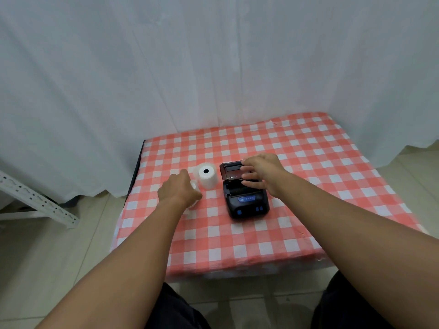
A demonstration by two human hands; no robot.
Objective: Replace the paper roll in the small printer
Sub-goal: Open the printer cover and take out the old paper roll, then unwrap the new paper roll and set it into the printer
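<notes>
A small black printer (247, 203) with blue buttons sits on the checked tablecloth, its lid (229, 170) raised toward the back. My right hand (260, 173) is over the open paper bay, thumb and fingertips touching the lid's top edge. A full white paper roll (207, 178) stands on end just left of the printer. My left hand (179, 189) rests on the table left of that roll, closed around a small white paper thing (194, 185), mostly hidden by the fingers. The inside of the bay is partly hidden by my right hand.
The small table (308, 210) carries a red-and-white checked cloth. A white curtain (213, 67) hangs close behind it. A white perforated metal rail (35, 198) lies on the tiled floor at the left. My dark trouser knees (180, 312) are at the near edge.
</notes>
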